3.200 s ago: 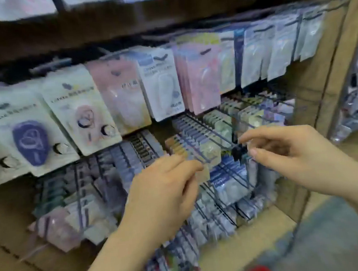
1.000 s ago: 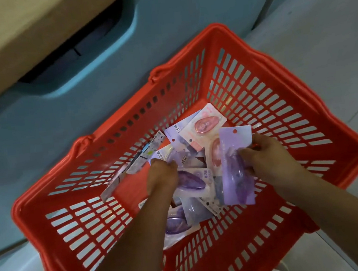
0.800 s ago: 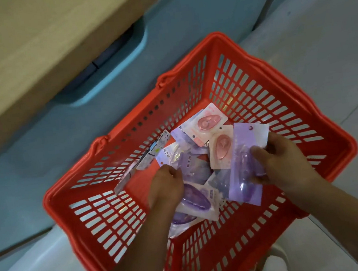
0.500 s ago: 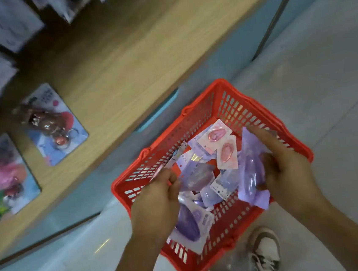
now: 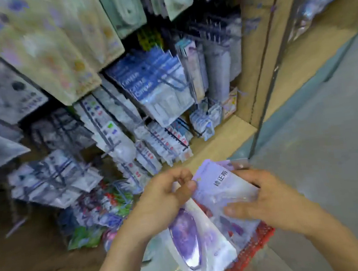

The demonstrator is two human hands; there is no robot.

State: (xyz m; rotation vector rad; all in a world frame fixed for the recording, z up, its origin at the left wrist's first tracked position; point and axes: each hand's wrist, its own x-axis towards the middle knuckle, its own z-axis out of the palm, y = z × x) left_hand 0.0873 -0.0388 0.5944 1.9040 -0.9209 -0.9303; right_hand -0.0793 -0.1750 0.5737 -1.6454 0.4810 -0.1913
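Observation:
My left hand point(image 5: 165, 200) grips a white packet with a purple oval item point(image 5: 196, 241), which hangs down from its fingers. My right hand point(image 5: 266, 201) holds a lilac packet with dark printed characters point(image 5: 220, 186), thumb on its lower face and fingers behind it. Both packets are raised in front of the display shelf. A red basket point(image 5: 250, 256) shows only as a piece of its rim below my hands; its inside is hidden.
Rows of small packaged goods hang on wire hooks point(image 5: 151, 89) across the display. A wooden shelf base point(image 5: 216, 146) runs under them, with a wooden upright point(image 5: 257, 45) at the right. Grey floor point(image 5: 329, 141) lies to the right.
Both hands lifted out of the red basket, each with a purple packet, up to shelf height. The view swung from the basket up to the hanging display.

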